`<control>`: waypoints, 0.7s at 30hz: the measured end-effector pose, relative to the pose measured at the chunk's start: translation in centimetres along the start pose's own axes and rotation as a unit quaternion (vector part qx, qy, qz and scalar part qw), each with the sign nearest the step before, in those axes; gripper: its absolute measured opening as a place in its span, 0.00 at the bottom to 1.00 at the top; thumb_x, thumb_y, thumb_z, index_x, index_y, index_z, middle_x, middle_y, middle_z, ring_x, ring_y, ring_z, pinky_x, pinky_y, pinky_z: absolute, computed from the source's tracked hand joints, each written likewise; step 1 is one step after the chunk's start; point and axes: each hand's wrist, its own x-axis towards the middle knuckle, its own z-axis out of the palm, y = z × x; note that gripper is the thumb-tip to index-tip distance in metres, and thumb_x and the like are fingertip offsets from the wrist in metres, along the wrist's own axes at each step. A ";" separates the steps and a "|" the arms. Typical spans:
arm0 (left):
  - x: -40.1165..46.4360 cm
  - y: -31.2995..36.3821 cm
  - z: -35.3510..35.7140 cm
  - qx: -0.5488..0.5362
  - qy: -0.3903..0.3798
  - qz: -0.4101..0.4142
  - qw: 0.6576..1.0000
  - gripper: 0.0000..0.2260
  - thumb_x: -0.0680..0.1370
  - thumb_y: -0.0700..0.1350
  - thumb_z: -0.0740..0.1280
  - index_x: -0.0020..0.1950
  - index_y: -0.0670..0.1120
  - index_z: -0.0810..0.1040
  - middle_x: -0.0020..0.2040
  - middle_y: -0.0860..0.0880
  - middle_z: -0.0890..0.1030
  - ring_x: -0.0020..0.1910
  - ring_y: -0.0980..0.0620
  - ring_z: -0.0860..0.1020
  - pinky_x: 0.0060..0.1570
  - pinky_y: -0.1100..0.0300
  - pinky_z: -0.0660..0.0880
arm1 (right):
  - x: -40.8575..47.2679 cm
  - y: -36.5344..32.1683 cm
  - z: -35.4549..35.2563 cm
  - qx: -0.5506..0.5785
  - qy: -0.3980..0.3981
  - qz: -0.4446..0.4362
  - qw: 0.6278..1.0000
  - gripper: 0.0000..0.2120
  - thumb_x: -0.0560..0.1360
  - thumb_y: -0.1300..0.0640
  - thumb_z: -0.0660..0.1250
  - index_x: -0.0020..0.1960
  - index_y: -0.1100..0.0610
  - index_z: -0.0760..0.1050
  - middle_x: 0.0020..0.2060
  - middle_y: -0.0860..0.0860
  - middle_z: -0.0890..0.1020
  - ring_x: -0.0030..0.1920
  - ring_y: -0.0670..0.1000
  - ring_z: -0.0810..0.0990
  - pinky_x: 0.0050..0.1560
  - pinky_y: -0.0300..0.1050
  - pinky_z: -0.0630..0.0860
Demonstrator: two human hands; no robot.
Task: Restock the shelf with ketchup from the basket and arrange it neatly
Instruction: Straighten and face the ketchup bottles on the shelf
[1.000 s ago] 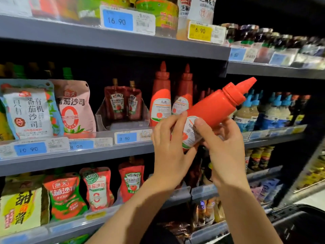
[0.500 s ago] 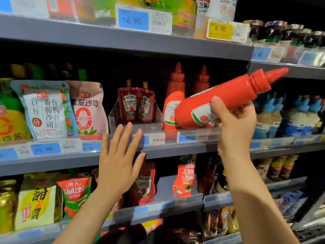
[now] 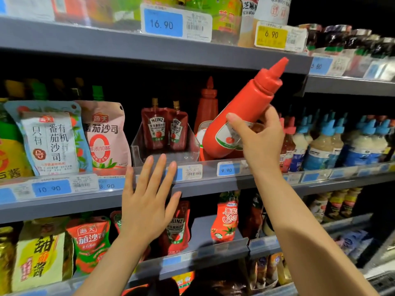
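My right hand grips a red squeeze bottle of ketchup round its lower body. The bottle is tilted, cap up and to the right, its base just over the front lip of the middle shelf. Behind it stands another red ketchup bottle, upright on that shelf. My left hand is spread flat with straight fingers in front of the shelf edge, holding nothing. The basket is mostly out of sight; only a dark corner shows at the bottom right.
Two Heinz ketchup pouches stand in a clear tray left of the bottles. Large sauce bags fill the shelf's left part, blue-capped dressing bottles its right. The upper shelf hangs close above the bottle's cap. Pouches fill the lower shelf.
My left hand let go of the bottle and dropped to the shelf edge, fingers spread. My right hand carried the bottle in toward the shelf and stood it more upright.
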 end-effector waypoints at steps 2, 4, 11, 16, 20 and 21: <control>0.0 0.0 0.0 0.001 0.001 0.001 1.000 0.26 0.80 0.55 0.57 0.75 0.44 0.65 0.75 0.43 0.64 0.75 0.42 0.60 0.72 0.38 0.55 | 0.0 0.4 0.6 -0.027 -0.006 -0.004 1.000 0.20 0.68 0.52 0.76 0.56 0.51 0.73 0.47 0.42 0.80 0.44 0.37 0.79 0.46 0.32 0.76; 0.0 0.0 0.1 0.003 0.003 0.003 1.000 0.25 0.80 0.55 0.57 0.74 0.44 0.65 0.75 0.43 0.64 0.74 0.42 0.61 0.71 0.37 0.56 | 0.1 1.0 1.1 -0.047 -0.019 0.004 0.999 0.18 0.67 0.51 0.76 0.54 0.48 0.73 0.47 0.43 0.81 0.46 0.41 0.80 0.49 0.38 0.77; -0.2 -0.1 0.3 0.009 0.000 0.004 1.000 0.26 0.80 0.55 0.56 0.75 0.45 0.65 0.75 0.43 0.63 0.74 0.42 0.61 0.70 0.37 0.58 | -0.1 2.6 2.8 -0.175 -0.097 0.015 0.980 0.18 0.70 0.43 0.72 0.55 0.46 0.71 0.46 0.43 0.79 0.46 0.47 0.79 0.47 0.48 0.77; -0.2 0.0 0.3 0.004 0.001 0.004 1.000 0.26 0.80 0.56 0.57 0.75 0.44 0.65 0.75 0.43 0.63 0.74 0.42 0.60 0.71 0.38 0.57 | 1.5 2.7 4.1 -0.315 -0.153 0.031 0.936 0.27 0.71 0.35 0.65 0.55 0.58 0.68 0.53 0.54 0.77 0.53 0.56 0.76 0.51 0.55 0.75; -0.3 0.0 0.4 0.001 0.005 0.004 1.000 0.26 0.80 0.55 0.57 0.75 0.44 0.65 0.75 0.43 0.64 0.74 0.42 0.61 0.71 0.38 0.56 | 1.0 3.2 4.3 -0.344 -0.138 0.028 0.928 0.33 0.70 0.34 0.66 0.62 0.58 0.67 0.56 0.53 0.77 0.55 0.56 0.76 0.51 0.53 0.75; -0.3 0.1 0.3 -0.001 0.005 0.002 1.000 0.26 0.80 0.55 0.57 0.75 0.44 0.65 0.75 0.43 0.64 0.74 0.42 0.61 0.71 0.38 0.56 | 0.6 3.3 4.1 -0.343 -0.141 0.026 0.928 0.35 0.70 0.35 0.66 0.66 0.57 0.66 0.59 0.52 0.76 0.59 0.55 0.75 0.55 0.52 0.74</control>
